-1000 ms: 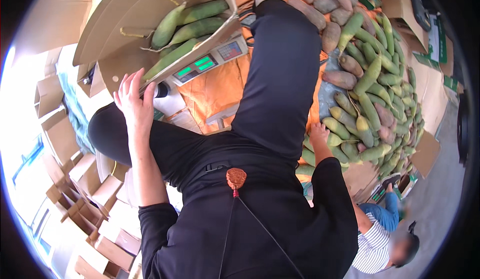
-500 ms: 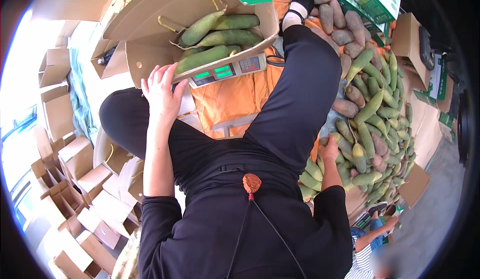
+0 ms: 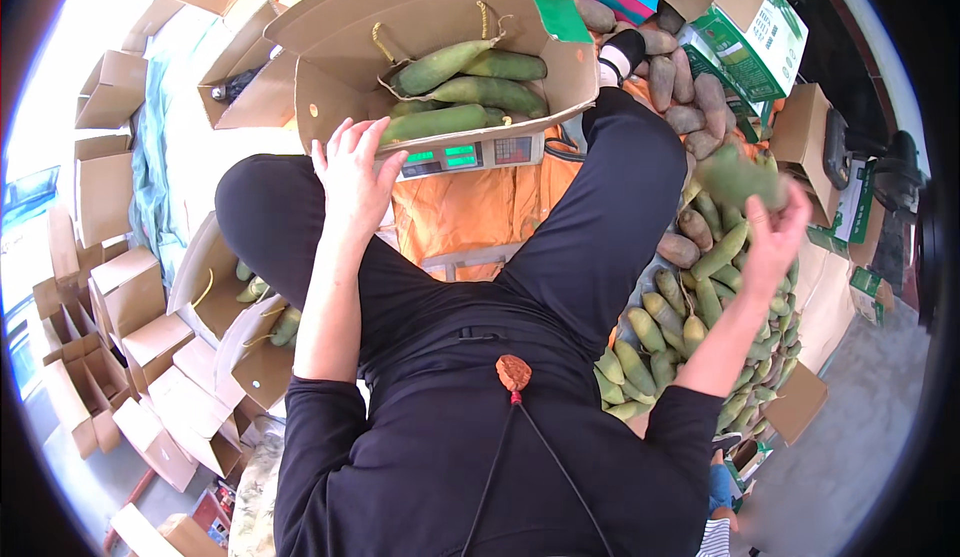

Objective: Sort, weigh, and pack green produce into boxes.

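On my feed I see a blurred green radish [image 3: 735, 177] right of an open cardboard box [image 3: 350, 37] with long green radishes [image 3: 485, 94] lying inside.

So the left hand [image 3: 357, 177] is out front with its back to the camera, fingers spread and pretty straight, thumb poking off to the right. Left forearm [image 3: 332, 312] runs almost straight up, wrist more or less in line with it. Right arm's a different story: that forearm [image 3: 728, 342] slants up and outward, and the right hand [image 3: 780, 227] is way out wide, kinda blurry, thumb and fingers bent in a gripping shape.
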Demonstrator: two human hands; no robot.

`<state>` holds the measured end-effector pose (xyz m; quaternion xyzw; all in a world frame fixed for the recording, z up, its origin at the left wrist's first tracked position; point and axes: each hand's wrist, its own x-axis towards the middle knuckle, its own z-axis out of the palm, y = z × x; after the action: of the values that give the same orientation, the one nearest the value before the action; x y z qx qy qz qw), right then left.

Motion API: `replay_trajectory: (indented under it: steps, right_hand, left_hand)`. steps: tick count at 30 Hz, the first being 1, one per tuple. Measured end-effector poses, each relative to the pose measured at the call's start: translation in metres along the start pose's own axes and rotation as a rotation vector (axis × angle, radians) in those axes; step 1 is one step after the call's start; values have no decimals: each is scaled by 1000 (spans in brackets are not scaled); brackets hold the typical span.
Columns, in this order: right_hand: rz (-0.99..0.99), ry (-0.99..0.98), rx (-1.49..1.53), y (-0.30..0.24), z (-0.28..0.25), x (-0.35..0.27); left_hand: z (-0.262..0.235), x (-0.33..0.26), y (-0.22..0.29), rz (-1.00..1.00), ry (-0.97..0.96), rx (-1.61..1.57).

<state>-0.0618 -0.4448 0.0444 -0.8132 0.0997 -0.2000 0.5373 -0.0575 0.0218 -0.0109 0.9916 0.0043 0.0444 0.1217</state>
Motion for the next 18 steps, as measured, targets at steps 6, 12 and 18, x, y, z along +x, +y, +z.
replay_trajectory:
  steps: [6, 12, 18]
  right_hand:
    - [-530, -223, 179, -152, 67, 47]
    - [-761, -522, -59, -203, 187, 33]
    - [-822, -574, -415, -159, 272, 7]
  left_hand:
    - [1, 3, 0, -6, 24, -52]
    - [2, -2, -8, -23, 46, -56]
    - [2, 0, -8, -15, 64, -79]
